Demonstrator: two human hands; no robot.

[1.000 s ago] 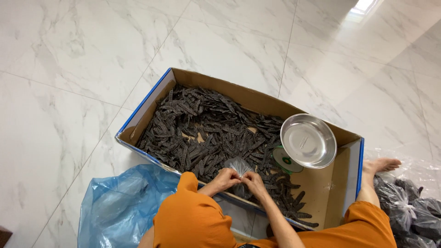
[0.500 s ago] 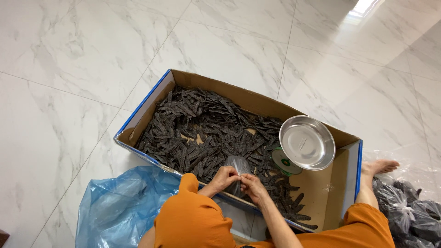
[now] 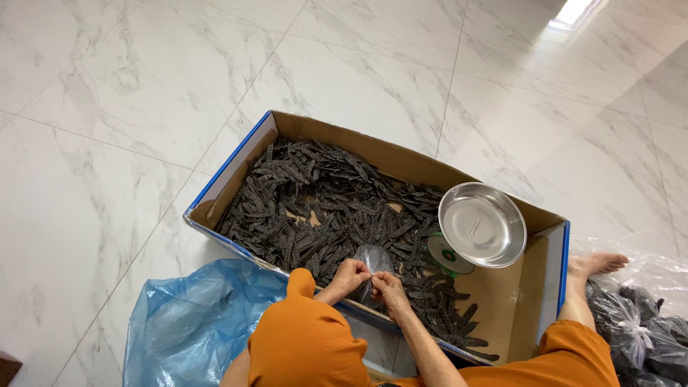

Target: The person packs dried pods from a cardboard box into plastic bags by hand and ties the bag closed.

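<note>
A small clear plastic bag [image 3: 373, 259] hangs between my two hands, over the near side of a cardboard box [image 3: 236, 166]. My left hand [image 3: 349, 275] pinches the bag's left edge. My right hand [image 3: 388, 289] grips its right edge, right beside the left hand. The box is full of several dark, flat, dried pods [image 3: 315, 208]. Orange sleeves and orange clothing [image 3: 308, 344] cover my arms and knees at the bottom of the view.
A round steel pan [image 3: 481, 223] sits on a green-and-white scale [image 3: 448, 256] in the box's right part. A blue plastic bag [image 3: 193, 322] lies on the marble floor at the lower left. Clear bags of dark pods [image 3: 634, 326] lie at the right, by my bare foot [image 3: 598, 264].
My hands have shifted slightly while they work the small clear bag; its top now sits closer between my fingers. The box, the pan and the bags have not moved.
</note>
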